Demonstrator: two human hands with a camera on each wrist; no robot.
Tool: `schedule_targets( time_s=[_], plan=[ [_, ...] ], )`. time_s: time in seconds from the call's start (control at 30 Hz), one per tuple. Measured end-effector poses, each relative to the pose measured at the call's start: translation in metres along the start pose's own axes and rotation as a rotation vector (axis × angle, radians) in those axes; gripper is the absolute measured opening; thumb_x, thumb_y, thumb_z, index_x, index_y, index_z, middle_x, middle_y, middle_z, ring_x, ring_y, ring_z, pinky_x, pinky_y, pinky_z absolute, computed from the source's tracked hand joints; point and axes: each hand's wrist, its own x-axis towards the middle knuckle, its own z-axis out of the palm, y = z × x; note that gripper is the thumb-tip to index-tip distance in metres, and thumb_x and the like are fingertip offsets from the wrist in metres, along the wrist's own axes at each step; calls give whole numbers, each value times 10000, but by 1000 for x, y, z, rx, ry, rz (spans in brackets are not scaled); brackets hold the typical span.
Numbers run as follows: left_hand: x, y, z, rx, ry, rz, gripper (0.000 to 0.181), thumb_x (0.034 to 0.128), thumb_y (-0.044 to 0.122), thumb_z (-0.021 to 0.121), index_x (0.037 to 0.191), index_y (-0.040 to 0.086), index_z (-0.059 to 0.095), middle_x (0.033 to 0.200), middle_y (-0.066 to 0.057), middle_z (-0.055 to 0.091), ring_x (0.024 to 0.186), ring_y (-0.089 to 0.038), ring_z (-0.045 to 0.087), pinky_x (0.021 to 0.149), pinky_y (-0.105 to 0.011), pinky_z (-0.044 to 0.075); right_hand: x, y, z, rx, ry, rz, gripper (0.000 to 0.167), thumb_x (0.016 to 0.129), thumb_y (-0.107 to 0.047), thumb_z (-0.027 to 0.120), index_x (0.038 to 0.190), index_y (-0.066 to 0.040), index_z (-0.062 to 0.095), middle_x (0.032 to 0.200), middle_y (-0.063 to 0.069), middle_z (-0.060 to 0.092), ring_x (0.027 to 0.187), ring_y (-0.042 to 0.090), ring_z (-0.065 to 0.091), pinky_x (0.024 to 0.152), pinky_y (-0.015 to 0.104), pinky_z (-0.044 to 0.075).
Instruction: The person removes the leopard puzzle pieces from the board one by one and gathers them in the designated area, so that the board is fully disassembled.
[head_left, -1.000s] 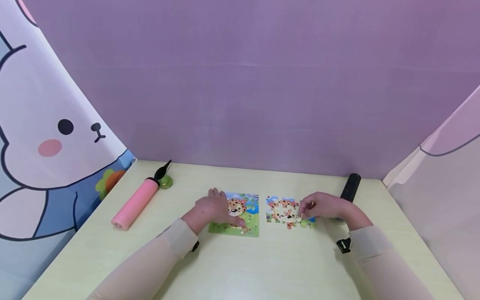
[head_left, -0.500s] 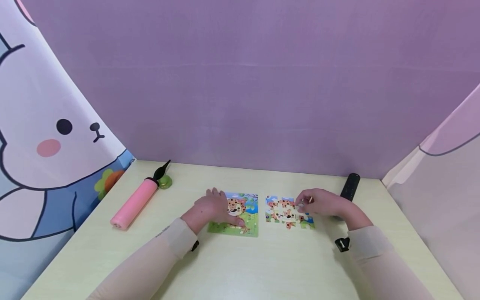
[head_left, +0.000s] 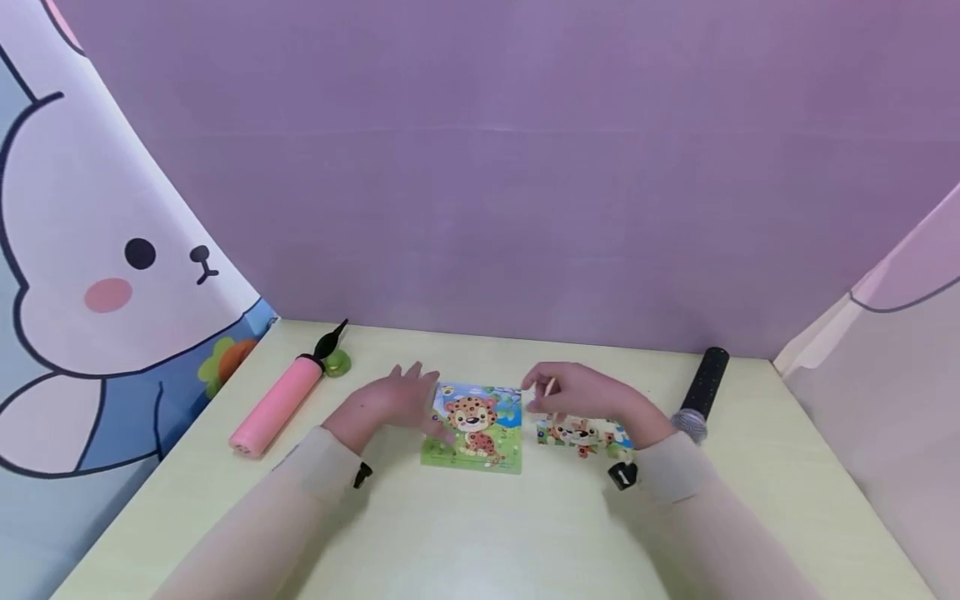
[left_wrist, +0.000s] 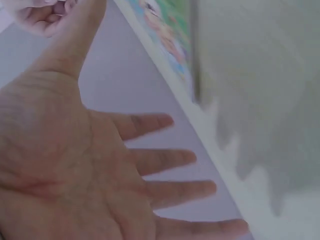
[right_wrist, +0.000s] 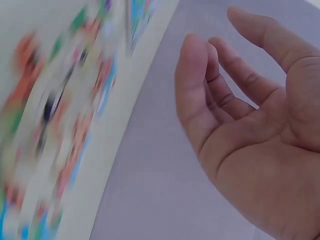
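Observation:
A square picture board (head_left: 483, 429) with a spotted cub lies on the table. My left hand (head_left: 397, 402) hovers at its left edge; the left wrist view has this hand (left_wrist: 90, 170) with fingers spread, holding nothing, beside the board (left_wrist: 162, 30). To the board's right lies a group of puzzle pieces (head_left: 577, 433) with a similar picture, partly covered by my right hand (head_left: 581, 392). In the right wrist view, the fingers of that hand (right_wrist: 255, 130) are loosely bent, thumb apart, with nothing held; the blurred puzzle (right_wrist: 55, 115) is at the left.
On the left of the table (head_left: 465, 533) lies a pink pump (head_left: 277, 406) with a black nozzle, a small green object (head_left: 337, 363) against it. A black microphone (head_left: 705, 386) lies at the right, behind my right forearm. A purple backdrop (head_left: 480, 183) stands behind the table.
My left hand has come off the board and moved left, uncovering the cub picture. My right hand has moved left from the puzzle's right side to its upper left, and the microphone's head now shows.

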Motion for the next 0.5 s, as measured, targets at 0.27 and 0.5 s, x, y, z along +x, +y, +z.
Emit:
schedule_targets(
  time_s=[0.27, 0.5],
  plan=[
    [-3, -29, 6, -6, -23, 96, 1303, 720, 699, 898, 1716, 166, 249, 1796, -247, 116, 1625, -605, 93, 1276, -766, 235, 45, -34, 44, 78, -114, -71, 502, 987, -146, 761, 1439, -28, 577, 1283, 211, 634, 938, 299, 735, 819, 453, 667],
    [-3, -37, 10, -8, -39, 94, 1278, 718, 709, 895, 1718, 240, 253, 1808, -208, 116, 1622, -617, 88, 1236, -808, 263, 72, -45, 72, 27, -126, -96, 489, 976, -114, 767, 1426, -37, 593, 1297, 192, 635, 908, 220, 691, 820, 367, 622]
  ],
)
